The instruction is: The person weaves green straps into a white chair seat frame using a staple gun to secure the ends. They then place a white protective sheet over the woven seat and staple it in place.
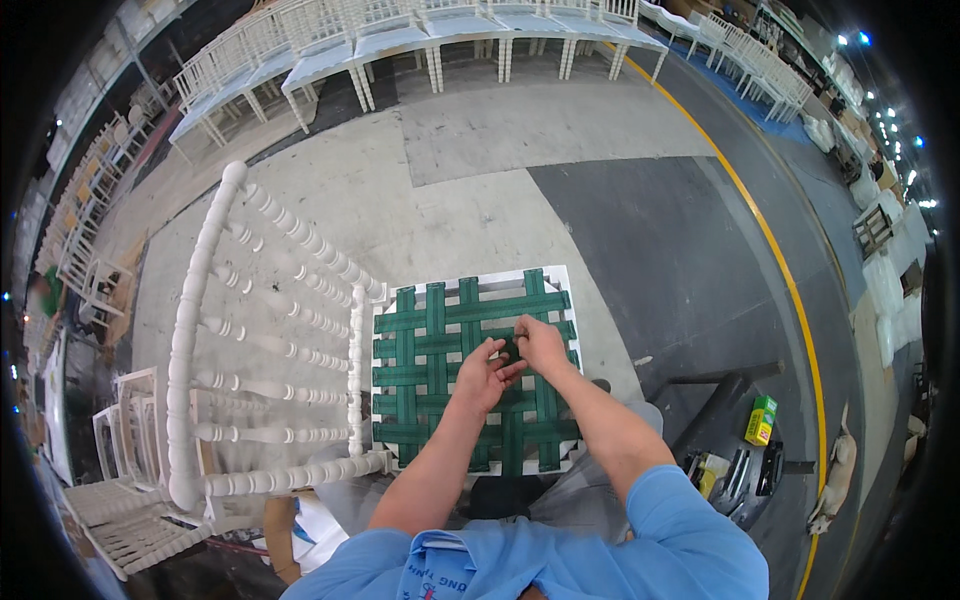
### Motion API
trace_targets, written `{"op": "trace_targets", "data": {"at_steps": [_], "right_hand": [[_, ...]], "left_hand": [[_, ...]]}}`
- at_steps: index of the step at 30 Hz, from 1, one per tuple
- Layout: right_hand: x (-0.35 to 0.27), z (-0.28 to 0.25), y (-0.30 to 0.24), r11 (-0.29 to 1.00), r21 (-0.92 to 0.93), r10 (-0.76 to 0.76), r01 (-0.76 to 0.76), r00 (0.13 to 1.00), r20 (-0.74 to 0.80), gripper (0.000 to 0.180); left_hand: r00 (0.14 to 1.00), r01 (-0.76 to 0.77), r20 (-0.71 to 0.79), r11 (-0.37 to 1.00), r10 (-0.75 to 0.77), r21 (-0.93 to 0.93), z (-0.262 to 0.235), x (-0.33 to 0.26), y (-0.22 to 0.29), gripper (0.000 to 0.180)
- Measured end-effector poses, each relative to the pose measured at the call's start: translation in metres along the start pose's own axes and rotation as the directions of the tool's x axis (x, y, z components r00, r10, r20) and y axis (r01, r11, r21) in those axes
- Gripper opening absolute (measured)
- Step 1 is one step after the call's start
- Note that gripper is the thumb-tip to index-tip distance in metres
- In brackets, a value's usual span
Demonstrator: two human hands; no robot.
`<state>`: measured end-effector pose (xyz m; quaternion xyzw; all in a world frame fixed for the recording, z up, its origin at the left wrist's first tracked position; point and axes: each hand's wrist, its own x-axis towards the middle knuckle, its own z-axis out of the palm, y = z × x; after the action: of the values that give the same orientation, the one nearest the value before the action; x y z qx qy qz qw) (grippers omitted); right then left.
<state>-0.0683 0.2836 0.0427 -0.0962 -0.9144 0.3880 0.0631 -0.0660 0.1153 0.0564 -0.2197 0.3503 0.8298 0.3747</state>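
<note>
A white chair frame has a seat (560, 290) crossed by woven dark green webbing straps (405, 350). One lengthwise strap (512, 440) runs from the seat's near edge up toward my hands. My left hand (485, 375) is turned palm up over the seat, its fingers and thumb closed around the dark end of the strap. From the right, my right hand (538, 342) pinches the same strap end, its fingertips curled down. The hands almost touch, and they cover part of the weave.
The chair's white turned-spindle back (195, 330) rises left of the seat. Rows of white chairs (440, 30) stand at the far side. On the right lie a green and yellow box (761, 420), a dark stand with tools (735, 475), and a pale animal (838, 470) near the yellow floor line.
</note>
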Motion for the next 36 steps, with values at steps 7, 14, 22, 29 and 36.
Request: {"op": "trace_targets", "data": {"at_steps": [7, 14, 22, 29, 36], "right_hand": [[0.01, 0.002, 0.015, 1.0, -0.016, 0.004, -0.003, 0.997, 0.083, 0.018], [0.042, 0.001, 0.009, 0.995, -0.075, 0.079, -0.07, 0.988, 0.132, 0.024], [0.059, 0.005, 0.032, 0.967, 0.147, 0.188, -0.206, 0.974, 0.128, 0.017], [0.082, -0.004, -0.021, 0.761, 0.447, 0.318, -0.47, 0.871, 0.375, 0.014], [0.073, -0.021, -0.002, 0.773, 0.388, 0.388, -0.501, 0.859, 0.335, 0.017]], "left_hand": [[0.999, -0.027, -0.03, 0.93, 0.017, -0.366, 0.006, 0.052, -0.006, 0.043], [0.995, -0.091, -0.079, 0.851, 0.058, -0.518, -0.001, 0.069, -0.014, 0.039], [0.996, 0.03, -0.088, 0.865, 0.017, 0.5, -0.028, -0.018, -0.018, 0.033], [0.989, -0.145, 0.141, 0.301, 0.035, 0.942, -0.097, -0.109, -0.114, 0.034], [0.904, -0.233, 0.187, 0.077, 0.383, 0.969, -0.05, -0.063, -0.045, 0.031]]}}
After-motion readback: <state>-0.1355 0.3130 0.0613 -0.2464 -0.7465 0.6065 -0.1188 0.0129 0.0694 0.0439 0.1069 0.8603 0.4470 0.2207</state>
